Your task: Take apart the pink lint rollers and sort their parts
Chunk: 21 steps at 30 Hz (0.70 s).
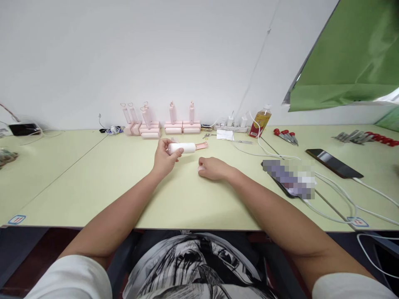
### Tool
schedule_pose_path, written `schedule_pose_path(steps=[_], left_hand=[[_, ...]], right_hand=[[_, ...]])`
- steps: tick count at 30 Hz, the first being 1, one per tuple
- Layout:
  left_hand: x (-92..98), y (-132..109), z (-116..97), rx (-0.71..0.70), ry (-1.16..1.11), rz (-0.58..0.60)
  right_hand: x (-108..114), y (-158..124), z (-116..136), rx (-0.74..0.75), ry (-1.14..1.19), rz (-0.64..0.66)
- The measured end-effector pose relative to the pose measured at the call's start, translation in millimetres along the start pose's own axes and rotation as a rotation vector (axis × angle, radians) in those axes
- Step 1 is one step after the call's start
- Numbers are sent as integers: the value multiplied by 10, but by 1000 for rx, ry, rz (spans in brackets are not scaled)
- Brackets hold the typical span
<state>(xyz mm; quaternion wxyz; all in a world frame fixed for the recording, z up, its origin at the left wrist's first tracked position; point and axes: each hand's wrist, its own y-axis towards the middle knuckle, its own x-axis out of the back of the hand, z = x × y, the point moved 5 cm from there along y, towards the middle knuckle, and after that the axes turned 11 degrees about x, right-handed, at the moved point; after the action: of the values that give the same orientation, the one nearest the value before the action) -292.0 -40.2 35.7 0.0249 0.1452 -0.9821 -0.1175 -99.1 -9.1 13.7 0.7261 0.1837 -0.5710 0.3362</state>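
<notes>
My left hand (166, 159) is closed around a white lint roller (183, 147), held sideways just above the table. A pink piece (201, 145) sticks out from the roller's right end. My right hand (215, 168) rests low over the table to the right, its fingers curled in. A small pale pink bit (200, 168) shows at its fingertips; its kind is too small to make out. The two hands are apart, and the right one does not touch the roller.
Several pink lint rollers (151, 131) stand along the wall. A power strip (237, 128), scissors (208, 136), a drink bottle (261, 120) and red-handled tools (286, 136) lie behind. Two phones with white cables, one a black phone (334, 162), are on the right.
</notes>
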Motion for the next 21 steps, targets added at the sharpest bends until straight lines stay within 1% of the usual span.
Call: schedule_pose_path(steps=[2, 5, 7, 11, 14, 17, 19, 21], left_hand=[[-7, -9, 3, -12, 18, 10], [1, -3, 11, 28, 4, 14], [9, 7, 19, 85, -39, 14], [9, 28, 73, 249, -209, 39], [-8, 33, 134, 354, -296, 63], [-34, 24, 165, 416, -334, 91], [-53, 14, 160, 439, -347, 120], [-62, 8, 151, 450, -348, 139]], right_hand=[[-3, 7, -14, -20, -3, -13], [-1, 17, -38, -53, -16, -32], [0, 22, -49, -75, -25, -39], [17, 23, -58, -102, -25, -70], [29, 19, -47, -82, -16, -87], [27, 17, -31, -44, 3, -98], [35, 20, -35, -33, 43, -148], [57, 26, -47, -23, 121, -243]])
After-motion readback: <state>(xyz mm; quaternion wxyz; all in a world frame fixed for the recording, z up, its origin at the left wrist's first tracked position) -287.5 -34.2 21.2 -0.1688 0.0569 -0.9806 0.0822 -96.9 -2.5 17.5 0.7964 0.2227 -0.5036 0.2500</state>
